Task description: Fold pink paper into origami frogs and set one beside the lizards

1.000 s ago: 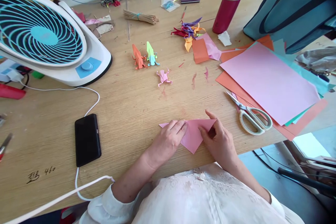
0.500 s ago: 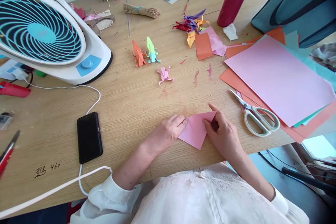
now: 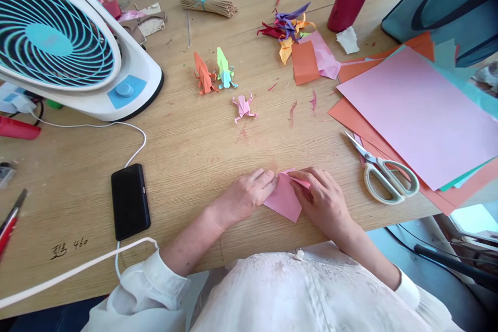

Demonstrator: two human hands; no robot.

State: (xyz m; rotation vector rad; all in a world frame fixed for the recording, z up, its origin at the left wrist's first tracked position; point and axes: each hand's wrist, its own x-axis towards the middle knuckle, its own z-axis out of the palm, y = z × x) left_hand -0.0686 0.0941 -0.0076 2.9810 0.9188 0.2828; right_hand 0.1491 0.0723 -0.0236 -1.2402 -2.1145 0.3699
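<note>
Near the front edge of the bench (image 3: 187, 166), the pink paper (image 3: 285, 203) lies between the two hands, one corner pointing toward the person's white shirt (image 3: 268, 290). The left hand (image 3: 244, 197) rests over the paper's left end, fingers together and slightly bent; its thumb is hard to make out, so how far that grip closes cannot be told. The right hand (image 3: 324, 199) has its grip closed, thumb and fingertips pinching the upper right part, where a flap is raised and turned inward toward the left fingers. Much of the paper's middle and lower corner shows uncovered between the grips. Off to the left lies a black phone (image 3: 130, 202); to the right, scissors (image 3: 389, 181) rest near stacked coloured sheets (image 3: 418, 114). Beyond the hands sits a pink origami frog (image 3: 244, 108), then an orange figure (image 3: 204, 75) beside a green-and-blue one (image 3: 224, 70). Farther back lies a tied bundle of sticks (image 3: 208, 5).
</note>
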